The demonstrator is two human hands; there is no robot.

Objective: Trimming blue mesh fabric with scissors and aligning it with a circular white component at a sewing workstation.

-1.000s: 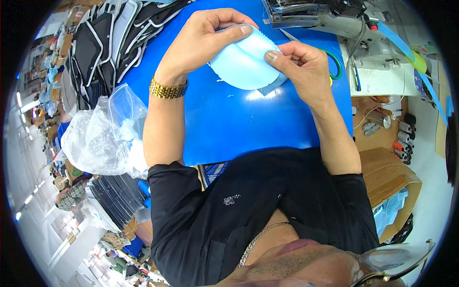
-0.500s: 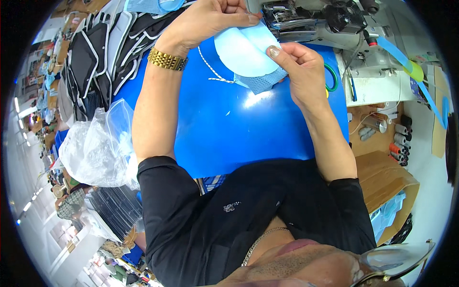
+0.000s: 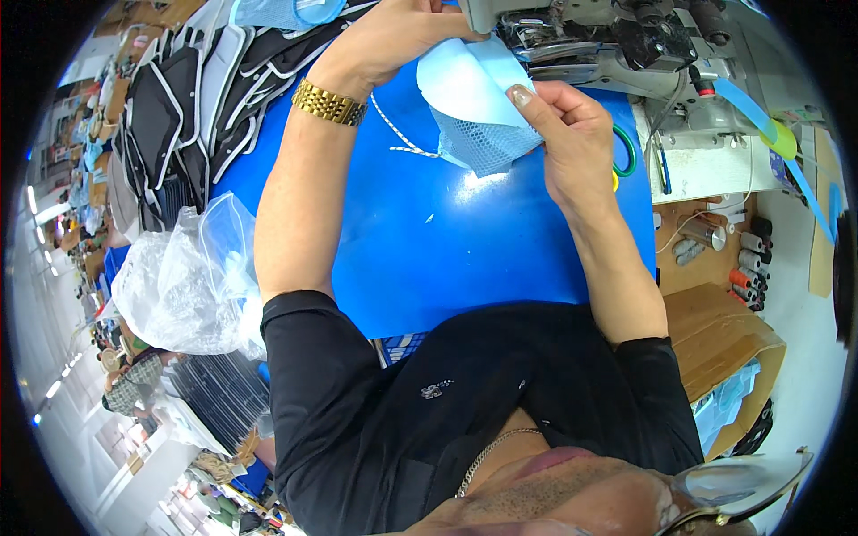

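A light blue fabric piece with a smooth rounded flap and a mesh part is held up at the sewing machine. My left hand grips its upper edge, thumb on top; its fingertips are partly hidden by the machine head and the picture's edge. At the right edge of the fabric, my right hand pinches it between thumb and curled fingers. From the mesh's lower left corner trails a black-flecked white cord.
Black pieces with white edging lie piled at the left, beside a clear plastic bag. Green-handled scissors rest on the blue table near my right wrist. A cardboard box and thread spools are on the right.
Both hands have shifted slightly right with the fabric, its top edge now close to the machine head. More of the mesh shows below the flap.
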